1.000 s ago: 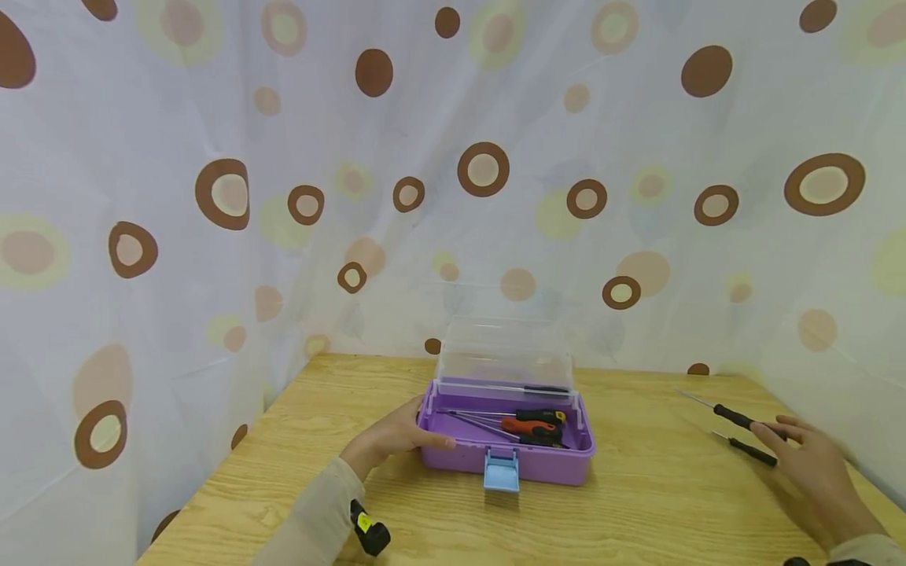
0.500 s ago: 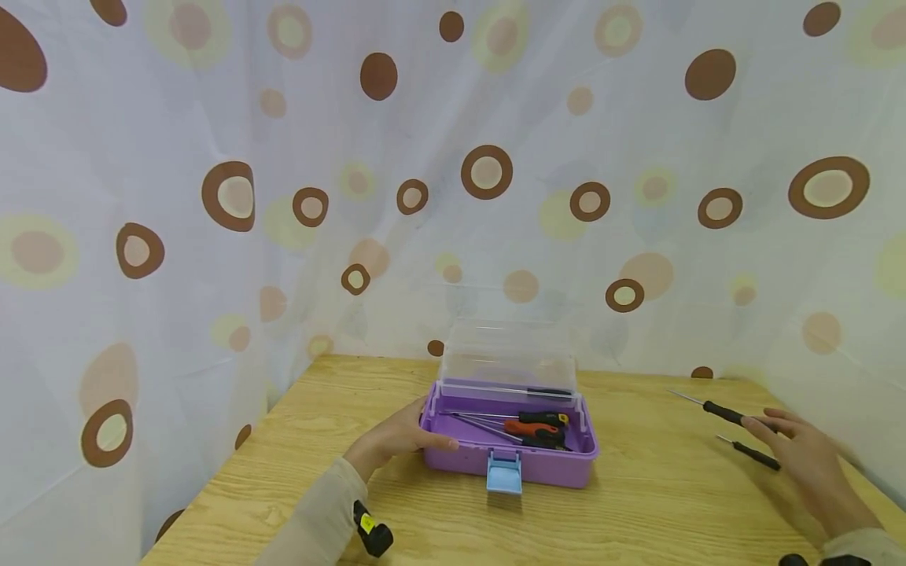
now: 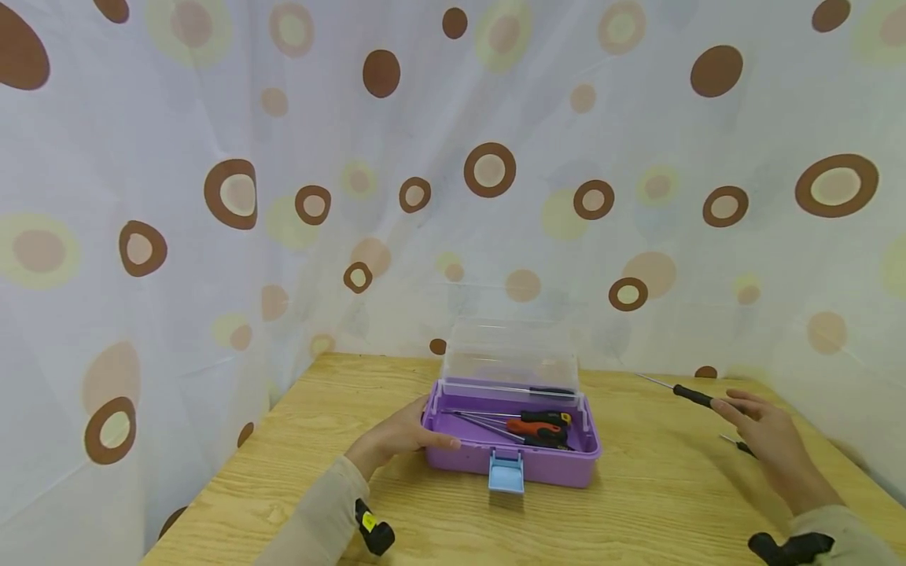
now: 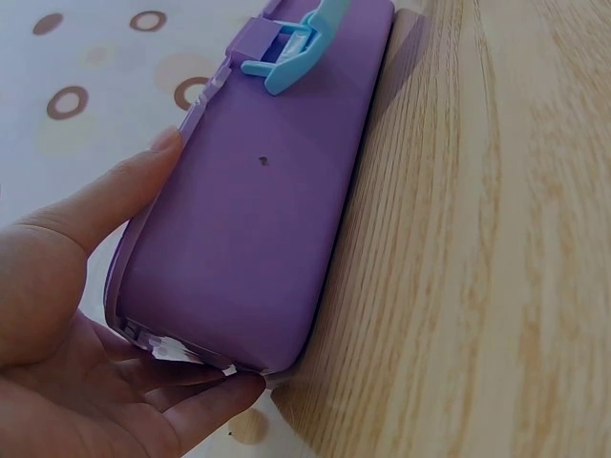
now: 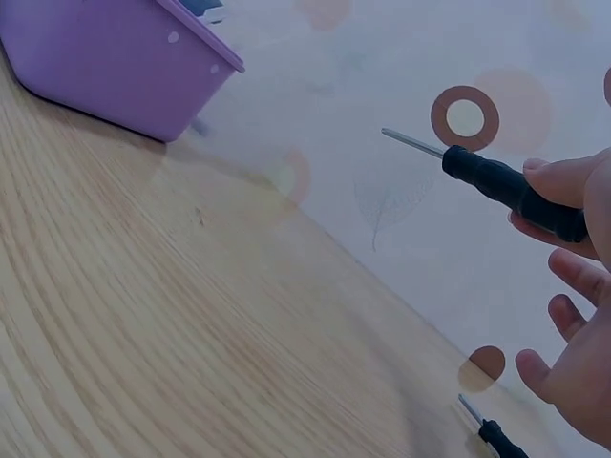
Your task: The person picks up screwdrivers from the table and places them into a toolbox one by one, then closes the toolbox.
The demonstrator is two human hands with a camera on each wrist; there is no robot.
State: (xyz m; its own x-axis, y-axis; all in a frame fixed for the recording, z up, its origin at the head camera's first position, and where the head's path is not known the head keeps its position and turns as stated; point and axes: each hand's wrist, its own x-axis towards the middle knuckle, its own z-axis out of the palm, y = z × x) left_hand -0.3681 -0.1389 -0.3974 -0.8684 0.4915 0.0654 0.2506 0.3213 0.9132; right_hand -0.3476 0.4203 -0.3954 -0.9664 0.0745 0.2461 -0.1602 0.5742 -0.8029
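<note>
My left hand [image 3: 396, 436] grips the left end of a purple toolbox [image 3: 467, 461], thumb over the front rim and fingers round the side wall. Its transparent lid [image 3: 510, 358] is tipped back, and the light blue latch [image 3: 506, 474] hangs at the front. Inside lie screwdrivers, among them one with an orange handle [image 3: 531, 428] and one with a black and yellow handle [image 3: 545, 417]. To the right of the box, my right hand [image 3: 771, 444] pinches a black-handled screwdriver [image 5: 496, 181] between thumb and fingers, raised above the table, its shaft pointing left.
Another black-handled screwdriver [image 5: 496, 439] lies on the wooden table [image 3: 658, 503] under the right hand, partly hidden in the head view. A black-handled tool [image 3: 552, 393] shows through the lid at the back of the box. A dotted curtain [image 3: 524, 236] hangs behind the table.
My right hand has moved left with the screwdriver, toward the toolbox, and now covers more of the screwdriver on the table. The left hand keeps its grip on the box.
</note>
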